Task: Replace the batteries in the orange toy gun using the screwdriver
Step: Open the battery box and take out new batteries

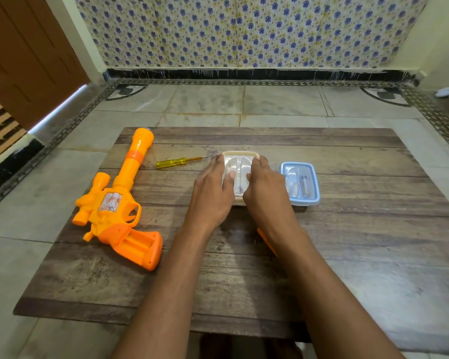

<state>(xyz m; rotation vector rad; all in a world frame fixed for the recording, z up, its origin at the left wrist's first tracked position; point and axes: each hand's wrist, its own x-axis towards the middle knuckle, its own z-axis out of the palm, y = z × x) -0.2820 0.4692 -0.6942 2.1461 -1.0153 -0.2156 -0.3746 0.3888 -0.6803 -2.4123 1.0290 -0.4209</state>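
Orange toy gun (119,206): lies flat on the left part of the wooden table (347,242), barrel pointing away from the person, grip toward the near edge; the battery bay in the grip is open and looks empty.
Gun label: a pale sticker on the body carries a printed pattern; no writing can be read.
Screwdriver (178,161): yellow translucent handle, thin shaft pointing right; lies on the table between the gun's barrel and the cream box, touching neither; no brand is legible.
Cream box (240,153): small container with a clear lid, at the middle of the table; its contents are blurred behind the lid.
Left hand (213,187): rests on the left side of the cream box, fingers straight along its edge, thumb lying on the lid; well apart from the gun, with the screwdriver tip just beside its fingertips.
Right hand (266,187): rests on the right side of the same box, fingers extended over the rim, thumb on the lid.
Blue box (314,182): like container with a clear lid, just right of the right hand; small items inside, too unclear to name.
Orange piece (266,240): a sliver shows on the table beside the right forearm, mostly hidden.
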